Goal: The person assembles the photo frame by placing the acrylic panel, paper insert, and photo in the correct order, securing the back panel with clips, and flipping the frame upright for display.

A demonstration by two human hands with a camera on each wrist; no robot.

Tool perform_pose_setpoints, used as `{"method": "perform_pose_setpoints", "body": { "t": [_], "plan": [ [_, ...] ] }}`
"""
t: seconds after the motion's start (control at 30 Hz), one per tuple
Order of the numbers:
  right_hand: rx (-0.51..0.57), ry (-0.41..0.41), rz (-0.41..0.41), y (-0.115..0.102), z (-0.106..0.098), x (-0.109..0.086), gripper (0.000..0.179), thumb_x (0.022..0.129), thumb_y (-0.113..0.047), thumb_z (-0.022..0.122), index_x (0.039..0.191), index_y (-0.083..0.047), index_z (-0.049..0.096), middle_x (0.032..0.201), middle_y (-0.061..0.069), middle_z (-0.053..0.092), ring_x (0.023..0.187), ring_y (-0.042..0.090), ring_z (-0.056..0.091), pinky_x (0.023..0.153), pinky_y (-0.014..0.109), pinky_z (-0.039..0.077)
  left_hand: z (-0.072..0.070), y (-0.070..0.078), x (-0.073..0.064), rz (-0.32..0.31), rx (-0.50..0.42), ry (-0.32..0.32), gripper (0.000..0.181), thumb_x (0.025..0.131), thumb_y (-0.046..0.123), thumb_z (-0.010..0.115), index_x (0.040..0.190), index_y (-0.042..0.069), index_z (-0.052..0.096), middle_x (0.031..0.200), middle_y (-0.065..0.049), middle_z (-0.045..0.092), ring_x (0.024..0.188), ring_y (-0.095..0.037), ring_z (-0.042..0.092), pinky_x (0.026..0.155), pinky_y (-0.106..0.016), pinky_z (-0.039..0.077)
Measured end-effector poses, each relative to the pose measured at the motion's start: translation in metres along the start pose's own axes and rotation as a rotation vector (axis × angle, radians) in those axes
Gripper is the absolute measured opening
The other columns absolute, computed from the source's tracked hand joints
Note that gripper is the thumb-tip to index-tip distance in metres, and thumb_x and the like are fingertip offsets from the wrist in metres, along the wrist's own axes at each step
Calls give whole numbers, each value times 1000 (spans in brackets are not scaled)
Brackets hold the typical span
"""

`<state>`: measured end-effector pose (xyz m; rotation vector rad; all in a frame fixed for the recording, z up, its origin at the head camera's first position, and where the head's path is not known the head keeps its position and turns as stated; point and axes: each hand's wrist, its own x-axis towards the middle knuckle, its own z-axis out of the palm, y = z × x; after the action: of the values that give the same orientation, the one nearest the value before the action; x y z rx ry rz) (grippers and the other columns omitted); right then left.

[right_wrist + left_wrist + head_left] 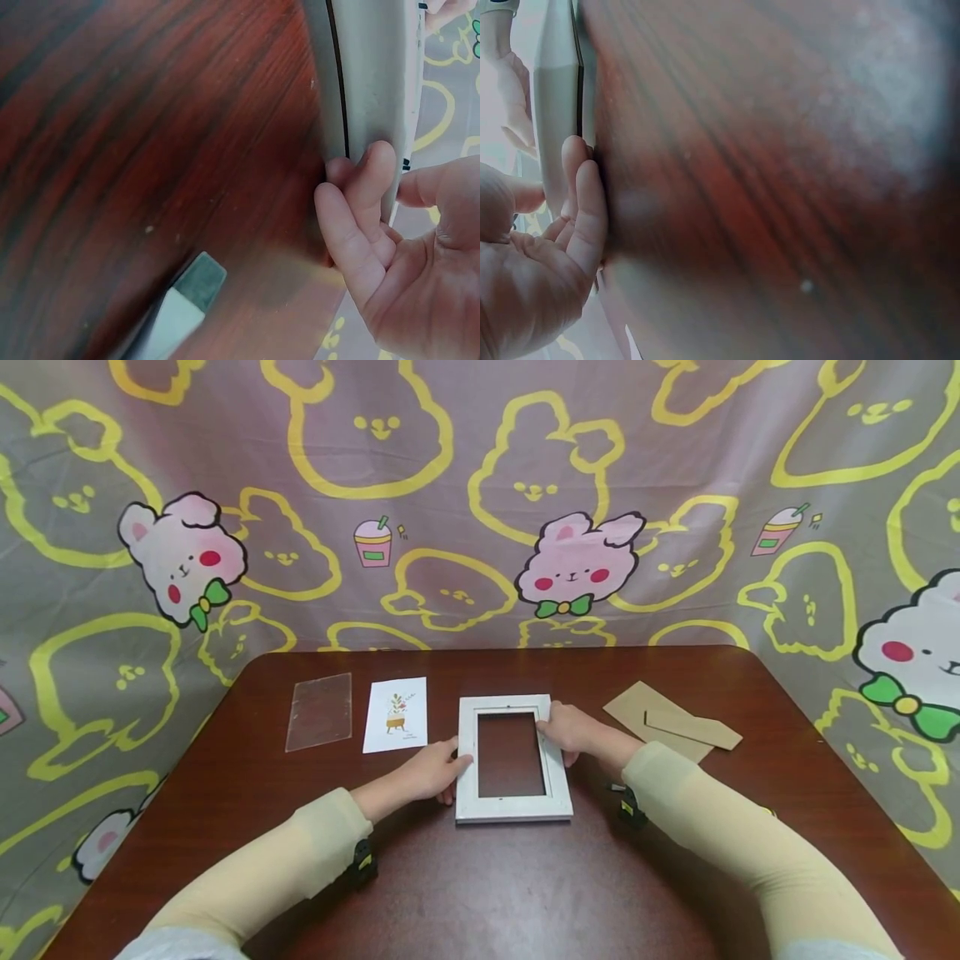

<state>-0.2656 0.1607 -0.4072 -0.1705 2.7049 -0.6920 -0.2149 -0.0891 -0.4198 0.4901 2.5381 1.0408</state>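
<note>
- Both sides of the white frame (513, 808) are being gripped: the left hand (427, 774) is pinching the left side, thumb on top; the right hand (570, 731) is grasping the right.
- The white frame is sitting on, or perhaps just above, the table (510, 885); the wrist views are leaving this unclear.
- Left of the white frame, a printed card (395, 717) is lying nearest, a clear sheet (320, 713) farther out.
- Right of the white frame, a tan backing board (633, 703) is lying.

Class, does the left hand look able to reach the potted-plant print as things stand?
Probably yes: the potted-plant print lies uncovered just beyond the left hand, though that hand, gripping the white picture frame, might need to let go.
</note>
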Motion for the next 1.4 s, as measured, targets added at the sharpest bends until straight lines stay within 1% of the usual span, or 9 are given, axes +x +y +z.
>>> {"method": "perform_pose_setpoints", "body": {
  "t": [0.13,0.23,0.43,0.63,0.77,0.83,1.03,1.2,1.4],
  "plan": [
    [-15,-6,4,-1,0,-1,51,102,-20,46,132,19,32,105,33,54,44,21,62,42,30,50,0,-1,0,8,0,0,39,104,21,47,138,1,46,52,-7,57,43,-19,58,43,-32,49],
    [-30,-8,5,-1,1,-1,50,102,-19,46,131,19,32,102,32,54,43,21,62,42,29,50,0,-1,1,14,11,-7,39,104,20,47,136,-1,46,52,-7,57,43,-18,58,43,-32,49],
    [-33,-15,16,-4,0,-2,50,102,-18,45,132,20,31,106,36,53,43,21,63,42,30,50,0,1,1,5,29,-19,42,103,19,48,138,-5,42,53,-7,58,43,-18,58,43,-32,49],
    [-62,-54,36,-5,0,-1,50,103,-17,42,132,22,31,86,30,55,42,22,63,41,29,50,1,-1,2,11,24,-18,38,103,17,47,135,-5,45,54,-7,57,43,-18,57,43,-32,48],
    [-69,-62,53,-5,0,-1,51,103,-18,41,133,21,30,83,26,53,43,22,63,42,29,50,1,-2,3,12,15,-17,39,103,16,47,136,-5,44,54,-7,57,43,-18,57,43,-31,48],
    [-70,-58,52,-5,0,-1,51,103,-18,42,133,21,30,81,24,54,42,21,63,42,29,50,1,-2,3,13,6,-15,40,103,16,47,137,-5,43,54,-7,57,43,-18,57,43,-32,48],
    [-76,-52,39,-4,1,-1,53,104,-20,42,134,22,30,66,18,60,40,20,61,41,29,49,1,-3,2,1,-29,-8,50,103,16,48,146,-5,34,54,-7,58,42,-17,57,43,-32,49],
    [-73,-43,41,-4,1,-1,53,104,-21,43,136,20,30,67,17,59,40,19,61,41,28,49,0,-3,1,-21,-44,1,57,103,17,49,148,-9,26,55,-7,59,42,-16,56,43,-32,49],
    [-48,-40,41,-3,1,-2,53,104,-22,45,136,18,32,71,18,58,41,20,61,42,29,49,0,-2,1,-14,-45,7,56,103,17,49,147,-9,28,55,-7,58,42,-15,56,43,-31,49]
  ]
}}
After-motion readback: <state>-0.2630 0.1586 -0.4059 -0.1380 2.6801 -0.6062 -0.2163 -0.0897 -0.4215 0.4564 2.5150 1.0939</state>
